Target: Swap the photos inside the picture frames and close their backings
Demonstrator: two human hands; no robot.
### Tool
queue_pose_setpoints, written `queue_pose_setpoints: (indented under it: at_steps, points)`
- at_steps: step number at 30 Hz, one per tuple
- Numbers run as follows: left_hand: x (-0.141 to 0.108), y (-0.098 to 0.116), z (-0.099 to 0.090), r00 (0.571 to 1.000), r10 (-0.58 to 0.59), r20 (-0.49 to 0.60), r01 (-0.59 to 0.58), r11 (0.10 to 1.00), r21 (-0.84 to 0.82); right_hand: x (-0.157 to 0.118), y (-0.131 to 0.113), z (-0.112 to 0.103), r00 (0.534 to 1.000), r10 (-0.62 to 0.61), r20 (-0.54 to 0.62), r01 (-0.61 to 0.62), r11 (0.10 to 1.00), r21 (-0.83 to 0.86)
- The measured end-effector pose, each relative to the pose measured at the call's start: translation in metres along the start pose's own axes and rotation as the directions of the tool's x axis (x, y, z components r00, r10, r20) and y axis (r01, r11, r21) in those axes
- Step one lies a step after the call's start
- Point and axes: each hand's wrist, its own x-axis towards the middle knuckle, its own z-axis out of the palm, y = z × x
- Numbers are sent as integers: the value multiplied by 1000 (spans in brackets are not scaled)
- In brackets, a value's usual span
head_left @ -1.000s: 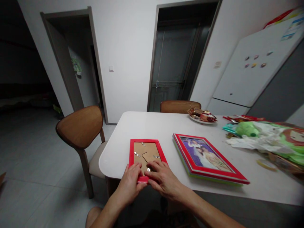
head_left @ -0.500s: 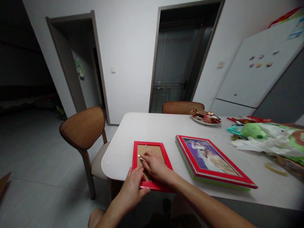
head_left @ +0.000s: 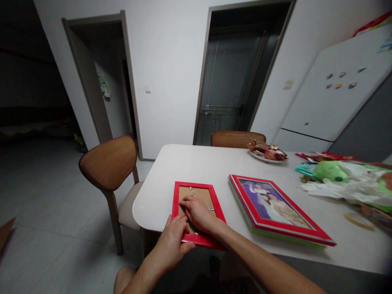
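Note:
A small red picture frame (head_left: 217,203) lies back side up at the table's near left corner, its brown backing board (head_left: 207,197) showing. Metal clips sit along its inner edges: a top clip (head_left: 192,190) and a right clip (head_left: 212,209) show plainly. My left hand (head_left: 174,237) grips the frame's lower left corner, thumb at the near edge. Over the backing reaches my right hand (head_left: 197,212), its bent fingers pressed together at the left inner edge, covering the metal clip there. The lower part of the board is mostly hidden by the hands.
To the right lies a larger red picture frame (head_left: 318,234) with a photo, stacked on a green-edged one. Behind are a plate (head_left: 277,160) of food, a green-and-white plastic bundle (head_left: 333,171) and a tape roll (head_left: 358,220). A wooden chair (head_left: 110,163) stands left of the white table (head_left: 196,159).
My right fingertips have closed over the left metal clip, which stuck out beside them before. The right clip shows more clearly. My left hand keeps its grip; the view has shifted slightly.

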Motion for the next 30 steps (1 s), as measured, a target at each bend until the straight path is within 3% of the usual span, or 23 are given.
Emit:
queue_pose_setpoints:
  at_steps: [4, 10, 17, 21, 30]
  points:
    - [1, 2, -2, 1000, -29, 8, 29, 999, 16, 2, 1, 0, 1000, -3, -11, 3, 1000, -9]
    - [0, -1, 1, 1000, 14, -12, -14, 1000, 24, 14, 1, 5, 984, 178, -27, -179, 982, -57]
    - [0, -2, 1, 999, 39, -37, -39, 999, 4, 16, -1, 8, 981, 192, -10, -192, 980, -43]
    - [-1, 0, 0, 999, 13, -30, -13, 1000, 10, 17, 11, 6, 971, 239, -24, -240, 970, -33]
    - [-6, -1, 1, 1000, 2, -25, -2, 1000, -8, 38, 54, 5, 854, 505, -124, -516, 852, -87]
